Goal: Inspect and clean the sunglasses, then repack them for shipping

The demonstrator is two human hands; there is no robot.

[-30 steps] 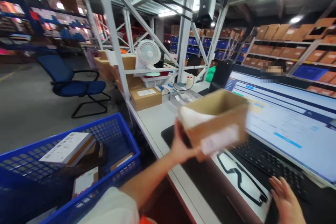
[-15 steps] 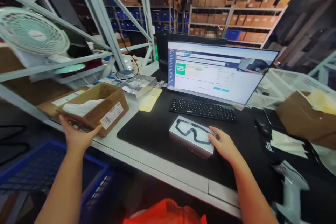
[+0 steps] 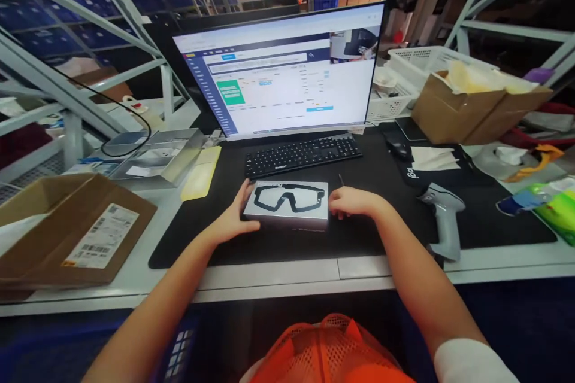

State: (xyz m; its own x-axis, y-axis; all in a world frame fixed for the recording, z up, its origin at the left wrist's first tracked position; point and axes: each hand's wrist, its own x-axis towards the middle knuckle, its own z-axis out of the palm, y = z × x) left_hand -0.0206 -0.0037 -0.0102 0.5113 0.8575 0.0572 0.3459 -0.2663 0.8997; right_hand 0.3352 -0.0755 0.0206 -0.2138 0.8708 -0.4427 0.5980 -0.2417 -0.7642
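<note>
A white-topped eyewear box (image 3: pixel 290 200) printed with a dark one-piece glasses frame lies on the black desk mat (image 3: pixel 193 245). My left hand (image 3: pixel 233 215) grips its left end, thumb along the front side and fingers at the back corner. At the box's right end is my right hand (image 3: pixel 353 200), its fingers curled closed. A thin dark tip sticks up from that hand; what it belongs to is hidden. Just behind the box sits a black keyboard (image 3: pixel 303 154).
An open cardboard carton (image 3: pixel 144 221) with a label stands at left. A monitor (image 3: pixel 278 84) rises behind the keyboard. On the right are a barcode scanner (image 3: pixel 447 221), a mouse (image 3: pixel 398 146), a cardboard box (image 3: pixel 442 111) and a white basket (image 3: pixel 422 57). Yellow paper (image 3: pixel 202 173) lies left.
My left hand has let go of the carton and moved right onto the eyewear box. My right hand has left the box top and closed beside its right end. The view has turned right.
</note>
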